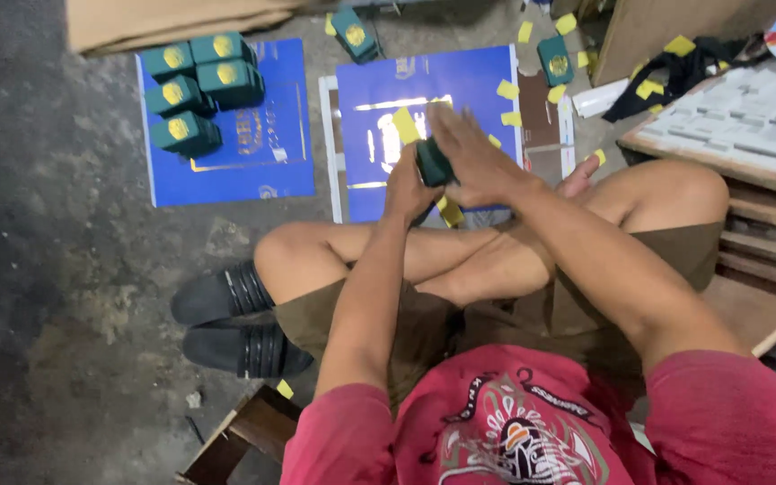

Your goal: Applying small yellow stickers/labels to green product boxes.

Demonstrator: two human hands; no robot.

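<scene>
I sit cross-legged on the floor. Both my hands meet in front of my knees around one small dark green box [432, 164]. My left hand [403, 187] grips it from below and the side. My right hand [471, 160] presses flat over its top and right side, fingers stretched forward. A yellow paper slip [405, 124] sticks up just beyond the fingers. Under the hands lies a blue glossy sheet [460, 85] on the concrete floor.
Several finished green boxes [195, 90] with gold emblems are piled on a second blue sheet [271, 171] at left. Two more green boxes [554, 58] and scattered yellow slips [507, 90] lie ahead. A wooden tray of white pieces [747, 117] is at right; black sandals [231, 319] at left.
</scene>
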